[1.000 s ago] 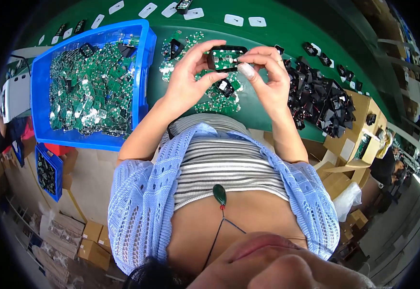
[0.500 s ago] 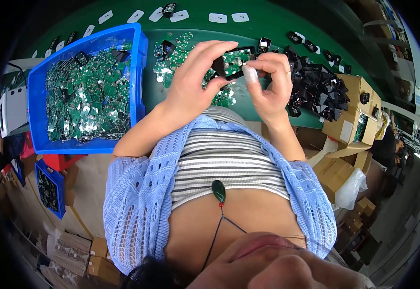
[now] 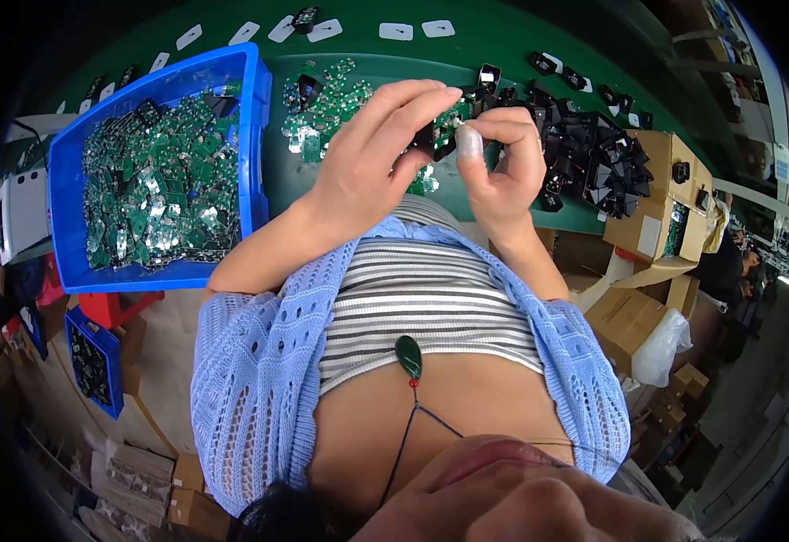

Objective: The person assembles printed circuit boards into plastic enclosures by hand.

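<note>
My left hand (image 3: 372,144) curls round a small black plastic housing (image 3: 424,138), its fingers over the top and the thumb underneath. Inside that housing sits a green circuit board (image 3: 449,125), partly covered by my fingers. On the board's right side, the thumb and forefinger of my right hand (image 3: 506,163) are pinched together. Whatever lies between those fingertips is too small to make out. Loose green circuit boards (image 3: 327,108) are spread on the table beyond my left hand. To the right of my right hand lies a heap of black plastic housings (image 3: 589,158).
A blue bin (image 3: 257,172) full of circuit boards stands at the left. White cards (image 3: 396,32) and black housings lie along the green surface at the back. An open cardboard box (image 3: 634,226) is at the right, by the table's edge. Another blue crate (image 3: 116,361) sits low at the left.
The housing with its board has tilted in my hands, so less of the board's face shows. My right fingers remain pinched at it. The view has shifted slightly.
</note>
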`<state>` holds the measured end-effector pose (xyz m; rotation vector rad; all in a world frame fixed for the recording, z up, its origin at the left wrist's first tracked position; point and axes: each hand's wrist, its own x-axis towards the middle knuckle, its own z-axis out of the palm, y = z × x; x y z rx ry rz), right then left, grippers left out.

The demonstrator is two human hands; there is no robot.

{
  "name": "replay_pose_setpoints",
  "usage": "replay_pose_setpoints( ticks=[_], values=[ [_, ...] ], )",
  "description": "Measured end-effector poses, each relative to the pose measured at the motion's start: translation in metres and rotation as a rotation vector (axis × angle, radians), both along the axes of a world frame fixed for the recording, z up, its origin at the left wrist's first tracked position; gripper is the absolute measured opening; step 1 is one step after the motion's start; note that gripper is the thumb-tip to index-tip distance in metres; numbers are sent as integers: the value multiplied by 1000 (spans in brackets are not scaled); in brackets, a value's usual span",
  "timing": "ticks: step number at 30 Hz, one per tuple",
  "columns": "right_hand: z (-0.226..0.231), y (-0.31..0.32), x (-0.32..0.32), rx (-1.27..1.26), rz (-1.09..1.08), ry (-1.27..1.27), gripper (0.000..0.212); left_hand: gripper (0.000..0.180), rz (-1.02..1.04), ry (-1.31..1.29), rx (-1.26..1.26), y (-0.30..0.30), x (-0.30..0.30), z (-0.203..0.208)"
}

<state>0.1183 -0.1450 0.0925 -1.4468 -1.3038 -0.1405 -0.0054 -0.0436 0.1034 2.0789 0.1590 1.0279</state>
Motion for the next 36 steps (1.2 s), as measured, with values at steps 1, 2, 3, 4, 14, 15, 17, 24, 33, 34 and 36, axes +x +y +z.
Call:
replay_pose_setpoints(
  ticks=[1, 2, 3, 4, 14, 15, 17, 24, 33, 34, 36],
  values=[
    [-2, -1, -2, 18, -29, 3, 19, 60, 3, -10, 14, -1, 0, -1],
    [-3, -1, -4, 35, -59, 5, 19, 60, 2, -10, 14, -2, 0, -2],
    [-3, -1, -6, 35, -60, 5, 19, 60, 15, -18, 56, -2, 1, -3],
    [-2, -1, -8, 38, -87, 0, 19, 60, 29, -25, 97, -3, 1, -5],
    [0, -1, -11, 0, -118, -101, 23, 56, -83, -24, -127, -5, -2, -13],
    [0, -2, -10, -1, -116, -98, 23, 52, -150, -53, -360, -11, -2, -11],
    [-1, -3, -8, -94, -98, -127, 24, 49, -212, -81, -596, -13, -3, -14],
    [0, -2, -8, -170, -102, -217, 24, 33, -205, 43, -1043, -9, 1, -12],
    [2, -3, -10, -190, -52, 118, 11, 32, -105, -86, -702, -9, 8, -22],
    [0, -3, -10, -179, -38, 170, 10, 32, -86, -79, -666, -9, 8, -21],
    [-5, -3, -9, -168, -24, 223, 10, 32, -67, -72, -630, -10, 7, -19]
  ],
)
